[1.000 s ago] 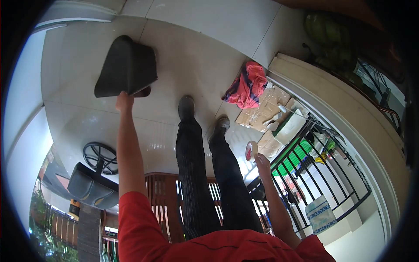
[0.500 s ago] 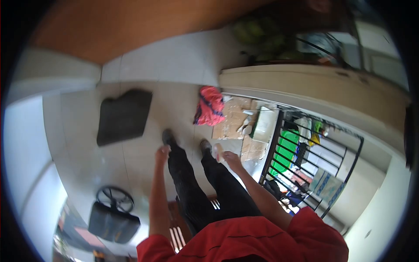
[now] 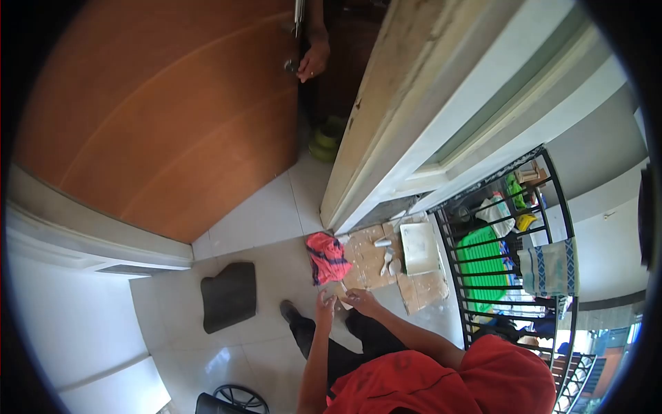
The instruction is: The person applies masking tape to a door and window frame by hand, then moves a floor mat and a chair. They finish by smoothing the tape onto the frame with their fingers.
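The tape roll (image 3: 343, 292) could slip and drop, since the right hand (image 3: 361, 299) seems to grip it only by its edge. Below and beyond lie a pink cloth (image 3: 327, 257) and flecked cardboard (image 3: 363, 257), so dirt or dried flecks could foul its sticky side. The dark mat (image 3: 229, 298), lying loose on the floor to the left, could catch a foot if stepped on without looking. At the far side, another person's hand (image 3: 315, 62) is at the handle of the brown door (image 3: 172, 124); a sudden swing could cause a bump.

The roll looks small, pale and tan, its outline too blurred to read fully. It sits between the two hands, in front of the body. The right hand is closed on it; the left hand (image 3: 325, 305) is just beside it, fingers bent, and whether these touch it I cannot tell.
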`<state>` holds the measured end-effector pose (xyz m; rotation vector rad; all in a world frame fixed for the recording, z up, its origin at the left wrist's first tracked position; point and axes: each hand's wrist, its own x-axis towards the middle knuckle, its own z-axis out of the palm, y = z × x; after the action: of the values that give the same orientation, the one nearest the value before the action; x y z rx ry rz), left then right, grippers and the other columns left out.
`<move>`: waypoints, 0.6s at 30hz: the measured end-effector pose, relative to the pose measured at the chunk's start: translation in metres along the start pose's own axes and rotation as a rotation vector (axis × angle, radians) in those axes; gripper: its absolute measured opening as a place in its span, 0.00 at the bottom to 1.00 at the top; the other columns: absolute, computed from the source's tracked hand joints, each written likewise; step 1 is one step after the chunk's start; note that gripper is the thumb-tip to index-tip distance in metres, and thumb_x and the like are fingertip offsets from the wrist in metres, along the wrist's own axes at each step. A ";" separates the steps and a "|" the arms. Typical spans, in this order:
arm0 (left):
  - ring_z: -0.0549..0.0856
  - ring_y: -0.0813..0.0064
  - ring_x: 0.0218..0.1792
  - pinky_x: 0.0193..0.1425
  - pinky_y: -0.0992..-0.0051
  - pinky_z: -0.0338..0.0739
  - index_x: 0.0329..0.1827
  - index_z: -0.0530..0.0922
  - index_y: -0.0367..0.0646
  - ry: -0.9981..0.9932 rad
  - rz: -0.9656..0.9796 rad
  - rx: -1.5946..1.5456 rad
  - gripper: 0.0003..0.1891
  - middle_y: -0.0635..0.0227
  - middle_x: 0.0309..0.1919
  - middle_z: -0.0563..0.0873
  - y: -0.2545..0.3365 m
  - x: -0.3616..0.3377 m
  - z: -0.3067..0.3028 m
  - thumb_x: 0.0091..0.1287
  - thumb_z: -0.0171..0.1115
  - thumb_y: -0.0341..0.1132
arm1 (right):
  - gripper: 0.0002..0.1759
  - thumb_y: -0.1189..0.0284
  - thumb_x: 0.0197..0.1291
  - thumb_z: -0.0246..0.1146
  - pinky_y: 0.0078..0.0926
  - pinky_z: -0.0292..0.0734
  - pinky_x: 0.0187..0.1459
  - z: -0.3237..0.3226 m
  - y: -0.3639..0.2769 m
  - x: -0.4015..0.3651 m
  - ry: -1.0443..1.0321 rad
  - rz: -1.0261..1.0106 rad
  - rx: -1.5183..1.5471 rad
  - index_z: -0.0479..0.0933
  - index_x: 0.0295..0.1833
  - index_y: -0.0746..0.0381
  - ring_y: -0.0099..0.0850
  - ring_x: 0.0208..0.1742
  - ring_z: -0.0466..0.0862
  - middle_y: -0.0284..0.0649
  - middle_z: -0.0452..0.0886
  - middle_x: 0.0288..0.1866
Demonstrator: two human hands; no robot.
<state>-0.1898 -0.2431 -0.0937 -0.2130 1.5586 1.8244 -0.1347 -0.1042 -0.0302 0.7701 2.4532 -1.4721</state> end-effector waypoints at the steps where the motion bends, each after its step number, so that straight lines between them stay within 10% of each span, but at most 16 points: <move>1: 0.78 0.83 0.28 0.25 0.83 0.72 0.61 0.63 0.45 0.005 0.019 0.003 0.23 0.69 0.32 0.80 0.000 0.004 0.005 0.64 0.57 0.38 | 0.18 0.59 0.54 0.63 0.29 0.74 0.37 -0.007 -0.001 0.002 0.002 -0.019 0.003 0.77 0.41 0.63 0.33 0.34 0.82 0.44 0.81 0.32; 5: 0.79 0.83 0.27 0.26 0.83 0.73 0.63 0.61 0.43 -0.111 0.347 0.222 0.28 0.67 0.35 0.82 -0.073 0.036 -0.011 0.61 0.61 0.37 | 0.18 0.60 0.54 0.64 0.30 0.75 0.39 -0.013 0.018 0.004 0.046 -0.017 -0.018 0.78 0.41 0.64 0.34 0.35 0.82 0.44 0.81 0.34; 7: 0.79 0.82 0.26 0.26 0.83 0.73 0.63 0.59 0.38 -0.053 -0.060 -0.008 0.31 0.66 0.34 0.82 -0.006 0.002 0.011 0.60 0.63 0.35 | 0.18 0.61 0.54 0.64 0.30 0.75 0.38 -0.005 0.024 0.008 0.027 -0.050 -0.076 0.77 0.42 0.65 0.34 0.35 0.82 0.45 0.81 0.35; 18: 0.81 0.73 0.42 0.47 0.78 0.74 0.55 0.62 0.36 0.574 -0.086 -0.680 0.21 0.57 0.40 0.82 -0.082 -0.080 -0.146 0.60 0.58 0.23 | 0.25 0.51 0.58 0.57 0.17 0.68 0.37 0.126 0.015 0.038 -0.627 0.335 0.119 0.73 0.53 0.57 0.17 0.34 0.75 0.30 0.79 0.42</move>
<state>-0.1284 -0.4081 -0.1526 -1.1826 1.1673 2.2849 -0.1731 -0.1946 -0.1195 0.5830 1.7008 -1.4557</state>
